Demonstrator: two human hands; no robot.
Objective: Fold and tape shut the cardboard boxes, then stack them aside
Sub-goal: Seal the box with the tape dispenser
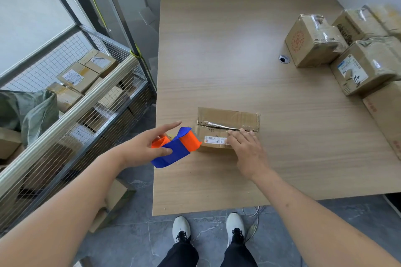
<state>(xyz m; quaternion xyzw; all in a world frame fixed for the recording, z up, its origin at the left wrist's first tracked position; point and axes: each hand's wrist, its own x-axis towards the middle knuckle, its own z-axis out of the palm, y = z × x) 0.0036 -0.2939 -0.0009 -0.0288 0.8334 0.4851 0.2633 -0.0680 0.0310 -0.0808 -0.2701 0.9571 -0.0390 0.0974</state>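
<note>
Lying flat, the crumpled cardboard box point(227, 129) shows wrinkled tape along its seam.

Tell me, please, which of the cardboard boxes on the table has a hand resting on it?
The small flat box near the table's front edge, alone under the right hand. The taped boxes grouped at the table's right side are untouched.

— How many boxes do I count on the table?
— One flat box point(227, 129) near me, four taped boxes point(312, 41) far right, one tape dispenser point(175, 147), two hands.
</note>
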